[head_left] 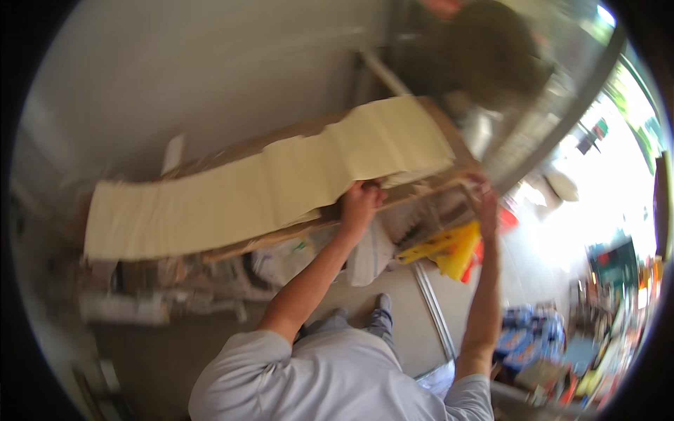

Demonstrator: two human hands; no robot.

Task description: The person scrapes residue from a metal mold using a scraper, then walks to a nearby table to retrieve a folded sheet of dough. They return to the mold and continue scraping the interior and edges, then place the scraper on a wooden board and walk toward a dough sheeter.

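Observation:
A long, pale cream sheet (232, 193) lies stretched across a brown wooden board (456, 133). It looks layered toward its right end, with an uneven near edge. Whether it is dough, cloth or paper I cannot tell. My left hand (359, 205) is closed at the sheet's near edge, right of its middle. The fingers curl round something too hidden to name. Farther right, my right hand (484, 195) is at the board's near right corner, and motion smears its fingers.
Below the board hang or lie pale sacks (368, 256) and a yellow plastic bag (449, 251) with red beside it. A metal strip (434, 309) runs along the floor. Blue packages (526, 337) are piled at lower right. A large round brown shape (495, 52) stands beyond the board.

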